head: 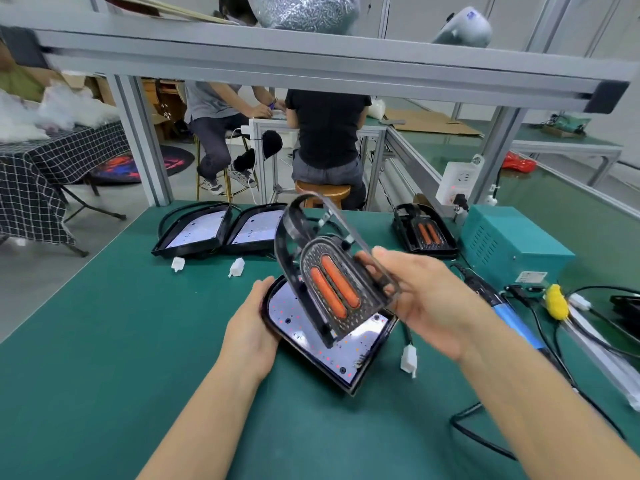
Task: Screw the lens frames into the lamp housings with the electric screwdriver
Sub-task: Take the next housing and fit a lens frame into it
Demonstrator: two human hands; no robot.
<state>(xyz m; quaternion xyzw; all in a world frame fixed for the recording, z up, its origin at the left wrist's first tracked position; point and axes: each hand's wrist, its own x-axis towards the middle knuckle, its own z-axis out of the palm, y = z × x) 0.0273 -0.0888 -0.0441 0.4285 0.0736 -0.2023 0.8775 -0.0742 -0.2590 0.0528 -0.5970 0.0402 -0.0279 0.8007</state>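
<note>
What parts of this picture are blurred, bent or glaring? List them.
Head view: the overhead metal beam is smeared and bowed by the wide lens; the right hand and the lens frame it holds are slightly motion-blurred; the white board inside the lamp housing, held by the left hand, reflects the light; lighting is even, shadows on the green table soft.

Green bench mat [104, 341]. Ctr: lamp housing [332, 358], flat. Behind it, far edge: two more housings [221, 230]. Right of it: white connector [408, 360], blue-handled screwdriver [512, 317], teal pwr unit [509, 247].
</note>
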